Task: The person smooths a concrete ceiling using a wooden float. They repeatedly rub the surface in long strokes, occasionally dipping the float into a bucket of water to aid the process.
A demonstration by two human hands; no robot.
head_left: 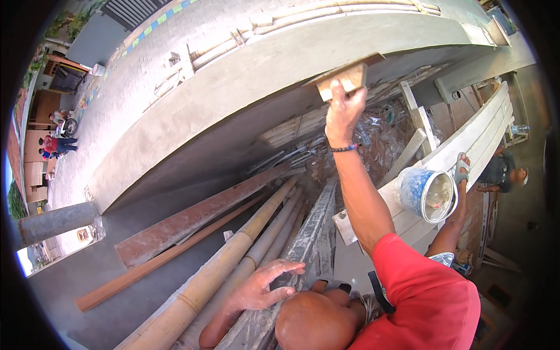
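My right hand (344,116) grips a wooden plastering float (348,79), held up against the lower edge of a curved grey concrete band (245,76). My left hand (267,286) is low in the middle, fingers apart and slightly curled with nothing held, over a paint-smeared grey beam (309,242) beside long bamboo poles (235,244). A white and blue bucket (419,192) with grey material inside stands on white boards (475,137), next to my sandalled foot (462,167).
A rusty board (151,238) and a timber strip (108,291) lie at lower left. Crumpled plastic (373,140) is below the band. A grey pipe (55,224) juts from the left. People (58,143) are on paving at far left; another person (501,175) is below at right.
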